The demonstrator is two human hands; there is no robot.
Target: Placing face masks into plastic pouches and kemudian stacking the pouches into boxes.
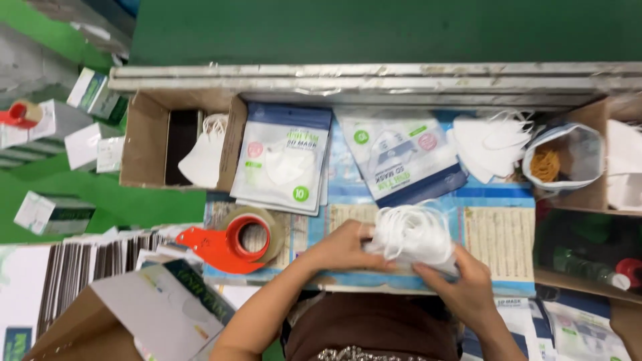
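Observation:
Both of my hands grip a stack of white face masks (412, 235) with tangled ear loops, at the table's near edge. My left hand (342, 246) holds the stack's left side. My right hand (461, 284) clasps its lower right corner. The stack rests over a printed blue-and-white sheet (498, 230) covering the table. Beyond it lie two flat mask pouches (284, 160) (404, 160), white and blue, and a loose pile of white masks (491, 144).
A red tape dispenser (231, 244) with brown tape lies left of my hands. A cardboard box (150, 140) holding a mask stands at back left. A bag of rubber bands (558, 160) sits right. Flat cartons (87, 264) are stacked at lower left.

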